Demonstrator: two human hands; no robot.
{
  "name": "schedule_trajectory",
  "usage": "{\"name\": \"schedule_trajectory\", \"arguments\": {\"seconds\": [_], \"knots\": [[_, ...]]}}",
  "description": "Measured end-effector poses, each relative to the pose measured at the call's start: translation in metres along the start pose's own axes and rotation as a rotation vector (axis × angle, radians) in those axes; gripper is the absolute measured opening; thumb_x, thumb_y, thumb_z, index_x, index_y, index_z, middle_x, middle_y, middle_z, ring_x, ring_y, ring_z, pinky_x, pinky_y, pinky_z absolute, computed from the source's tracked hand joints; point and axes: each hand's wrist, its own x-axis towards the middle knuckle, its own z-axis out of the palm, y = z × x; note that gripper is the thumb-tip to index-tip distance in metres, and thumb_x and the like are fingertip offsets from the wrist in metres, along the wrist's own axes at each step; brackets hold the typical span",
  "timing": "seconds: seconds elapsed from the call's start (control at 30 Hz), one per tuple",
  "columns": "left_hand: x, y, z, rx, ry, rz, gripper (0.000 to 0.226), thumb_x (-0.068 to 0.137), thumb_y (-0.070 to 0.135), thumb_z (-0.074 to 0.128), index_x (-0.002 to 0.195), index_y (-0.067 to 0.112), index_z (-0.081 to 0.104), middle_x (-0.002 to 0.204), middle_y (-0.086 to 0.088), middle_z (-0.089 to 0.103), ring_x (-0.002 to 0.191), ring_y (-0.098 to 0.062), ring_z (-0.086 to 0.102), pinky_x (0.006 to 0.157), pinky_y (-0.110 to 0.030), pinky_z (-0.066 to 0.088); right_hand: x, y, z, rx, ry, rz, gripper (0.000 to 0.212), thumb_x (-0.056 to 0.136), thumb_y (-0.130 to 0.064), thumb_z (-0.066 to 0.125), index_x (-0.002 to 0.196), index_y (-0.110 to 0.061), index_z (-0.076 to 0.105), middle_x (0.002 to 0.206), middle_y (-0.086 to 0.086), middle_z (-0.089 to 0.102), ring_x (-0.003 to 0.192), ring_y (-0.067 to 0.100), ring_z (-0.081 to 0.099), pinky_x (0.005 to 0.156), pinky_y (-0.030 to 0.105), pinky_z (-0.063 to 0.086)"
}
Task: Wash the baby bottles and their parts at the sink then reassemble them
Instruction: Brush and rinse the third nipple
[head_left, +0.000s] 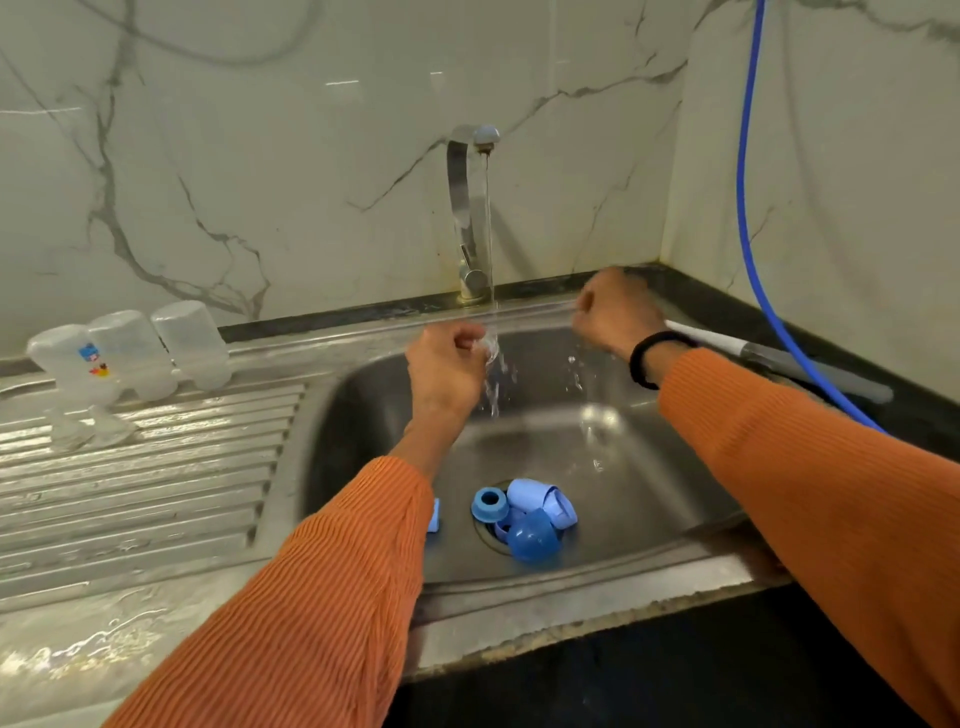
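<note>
My left hand (447, 364) pinches a small clear teat (488, 347) under the water running from the tap (470, 208). My right hand (615, 312) is curled into a fist over the sink's (675, 467) back right corner, blurred, with nothing visible in it. Several blue parts lie around the drain: a collar ring (489, 503), pale blue caps (540, 501) and a dome cap (534, 536). One more blue piece (434, 515) peeks out beside my left sleeve. Three clear bottles (130, 353) stand upside down on the drainboard (156, 493), with two clear teats (88, 428) in front of them.
A blue hose (748, 208) hangs down the right wall to the dark counter. A white and grey handle (779, 358) lies on the counter behind my right wrist. The drainboard and the counter at front left are wet. Marble wall tiles stand close behind the tap.
</note>
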Motion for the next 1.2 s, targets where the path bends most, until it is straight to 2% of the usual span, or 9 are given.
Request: {"name": "schedule_trajectory", "arguments": {"seconds": [0.07,0.17,0.3,0.4,0.57,0.63,0.8,0.97,1.2], "knots": [[-0.002,-0.003,-0.001,0.048,0.007,0.025,0.016,0.088,0.007,0.078,0.103,0.012,0.078,0.079,0.014,0.065,0.072,0.004,0.061,0.063,0.004,0.043,-0.001,0.019,-0.015,-0.250,0.131,-0.017,0.012,0.090,-0.013,0.067,0.101,-0.008,0.067,0.093,0.014,0.069,0.093,0.037,0.067,0.085,0.048,0.059],[0.000,-0.003,-0.001,0.069,0.031,0.025,0.019,0.090,0.008,0.076,0.107,0.015,0.079,0.089,0.007,0.071,0.075,0.003,0.062,0.063,0.004,0.041,-0.002,0.042,-0.033,-0.465,0.108,0.097,0.027,0.093,-0.014,0.067,0.118,-0.007,0.062,0.115,0.022,0.065,0.113,0.045,0.058,0.097,0.055,0.047],[-0.002,0.001,-0.004,-0.026,0.031,-0.008,0.019,0.094,0.008,0.069,0.108,0.017,0.077,0.103,0.001,0.075,0.089,-0.006,0.067,0.077,-0.004,0.050,-0.003,0.054,-0.035,-0.515,0.100,0.126,0.024,0.095,-0.011,0.060,0.118,-0.008,0.064,0.112,0.020,0.067,0.106,0.043,0.063,0.093,0.052,0.053],[0.004,0.004,-0.008,-0.357,-0.011,-0.354,0.026,0.099,0.006,0.059,0.115,0.021,0.072,0.111,-0.005,0.071,0.100,-0.022,0.072,0.086,-0.037,0.063,-0.006,0.045,-0.037,-0.509,0.133,0.026,0.018,0.097,-0.007,0.057,0.114,-0.005,0.064,0.108,0.020,0.066,0.097,0.041,0.066,0.079,0.045,0.052],[0.008,0.015,-0.037,-1.034,0.036,-0.850,0.031,0.104,0.012,0.056,0.133,0.001,0.057,0.103,-0.018,0.067,0.084,-0.028,0.069,0.082,-0.040,0.059,-0.036,-0.008,-0.036,-0.341,0.043,-0.305,0.013,0.100,-0.021,0.057,0.094,-0.014,0.065,0.084,0.005,0.055,0.073,0.029,0.060,0.063,0.039,0.052],[0.003,0.012,-0.047,-1.080,0.065,-0.894,0.037,0.102,0.019,0.063,0.132,0.000,0.056,0.100,-0.016,0.064,0.084,-0.025,0.066,0.085,-0.036,0.056,-0.061,-0.028,-0.028,-0.308,-0.002,-0.433,0.022,0.101,-0.027,0.058,0.083,-0.015,0.062,0.080,0.003,0.052,0.068,0.026,0.054,0.057,0.036,0.042],[-0.007,-0.004,-0.055,-0.994,0.127,-0.956,0.029,0.098,0.028,0.069,0.108,0.001,0.067,0.086,-0.009,0.063,0.077,-0.017,0.064,0.086,-0.032,0.059,-0.094,-0.045,-0.012,-0.231,0.006,-0.614,0.021,0.101,-0.030,0.062,0.105,-0.014,0.074,0.098,0.003,0.057,0.082,0.022,0.056,0.072,0.045,0.054],[-0.002,0.003,-0.054,-1.050,0.067,-0.978,0.028,0.093,0.032,0.074,0.089,0.005,0.068,0.074,-0.005,0.066,0.069,-0.015,0.064,0.076,-0.029,0.060,-0.090,-0.042,-0.004,-0.222,0.013,-0.639,0.020,0.101,-0.031,0.063,0.110,-0.017,0.075,0.103,-0.002,0.060,0.086,0.016,0.054,0.061,0.026,0.032],[0.000,0.008,-0.057,-1.114,0.129,-0.922,0.027,0.080,0.024,0.086,0.088,0.005,0.068,0.073,-0.008,0.073,0.076,-0.019,0.069,0.085,-0.030,0.061,-0.096,-0.044,0.007,-0.222,0.048,-0.718,0.020,0.102,-0.025,0.060,0.112,-0.014,0.074,0.101,-0.002,0.056,0.081,0.020,0.056,0.073,0.040,0.053]]}}
